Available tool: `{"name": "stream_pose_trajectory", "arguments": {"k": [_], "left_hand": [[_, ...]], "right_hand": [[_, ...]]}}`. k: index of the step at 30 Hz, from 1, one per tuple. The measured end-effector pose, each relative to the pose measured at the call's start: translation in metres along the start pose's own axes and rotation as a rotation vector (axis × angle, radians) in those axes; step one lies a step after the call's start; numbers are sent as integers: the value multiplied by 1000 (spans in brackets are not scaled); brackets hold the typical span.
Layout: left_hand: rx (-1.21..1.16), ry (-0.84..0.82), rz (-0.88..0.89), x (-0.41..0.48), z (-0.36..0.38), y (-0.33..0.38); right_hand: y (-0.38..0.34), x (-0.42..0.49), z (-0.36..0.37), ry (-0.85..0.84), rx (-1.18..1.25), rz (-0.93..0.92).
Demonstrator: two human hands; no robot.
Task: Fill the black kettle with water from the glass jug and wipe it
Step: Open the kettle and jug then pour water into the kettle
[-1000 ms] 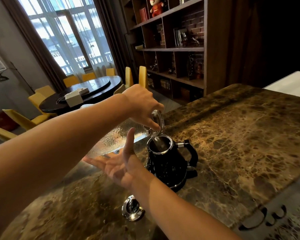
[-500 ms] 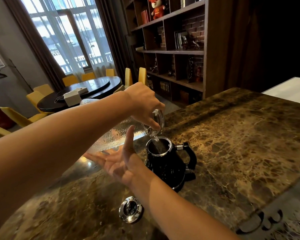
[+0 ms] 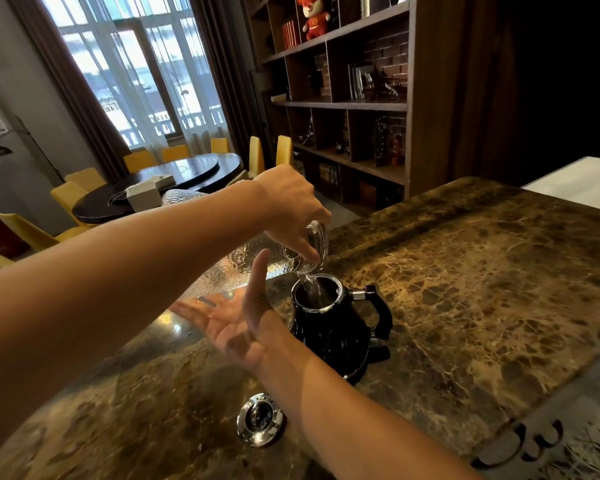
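the left hand (image 3: pixel 291 206) was closed over the neck of the glass jug (image 3: pixel 257 261), fingers wrapped just behind its rim, holding it tipped nearly on its side above the black kettle (image 3: pixel 329 327). the right hand (image 3: pixel 229 320) lay open, palm up and thumb raised, beneath the jug's belly; whether it actually touched the glass could not be told. compared with a second before, the jug's mouth sat a little lower over the kettle's open top and the stream of water (image 3: pixel 310 285) went on falling straight inside, so the filling step was under way rather than finished, and the wipe was judged not yet begun. the kettle stood upright on its base on the marble tabletop (image 3: pixel 482 289), its handle pointing right, away from both arms. its lid (image 3: pixel 260 424) lay on the tabletop near the person, just beside the right forearm, where a careless draw-back might have knocked it. to the right the tabletop was open and bare, with good room to set the jug down; the far edge ran close behind the kettle, so that side offered less margin.
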State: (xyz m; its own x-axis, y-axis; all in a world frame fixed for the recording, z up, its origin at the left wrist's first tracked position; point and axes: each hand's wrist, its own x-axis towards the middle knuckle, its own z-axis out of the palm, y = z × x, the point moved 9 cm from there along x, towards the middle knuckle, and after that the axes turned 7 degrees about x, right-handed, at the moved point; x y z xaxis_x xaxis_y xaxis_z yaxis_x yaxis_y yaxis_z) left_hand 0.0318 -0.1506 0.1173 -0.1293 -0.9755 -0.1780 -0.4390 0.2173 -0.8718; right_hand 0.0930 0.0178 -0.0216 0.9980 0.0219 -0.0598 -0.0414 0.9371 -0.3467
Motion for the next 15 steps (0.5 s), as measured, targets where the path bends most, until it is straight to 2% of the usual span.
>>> {"name": "stream_pose_trajectory", "arguments": {"k": [6,10,15], "left_hand": [[-2,28,14,1,-7,1],[-8,21,11,2,-10,-1],[9,22,25,2,-13,-1]], "right_hand": [[-17,-6,9,45,-52,-152],[-23,-9,18,96,149,-187],[-23,-7,25,61,191,-177]]}}
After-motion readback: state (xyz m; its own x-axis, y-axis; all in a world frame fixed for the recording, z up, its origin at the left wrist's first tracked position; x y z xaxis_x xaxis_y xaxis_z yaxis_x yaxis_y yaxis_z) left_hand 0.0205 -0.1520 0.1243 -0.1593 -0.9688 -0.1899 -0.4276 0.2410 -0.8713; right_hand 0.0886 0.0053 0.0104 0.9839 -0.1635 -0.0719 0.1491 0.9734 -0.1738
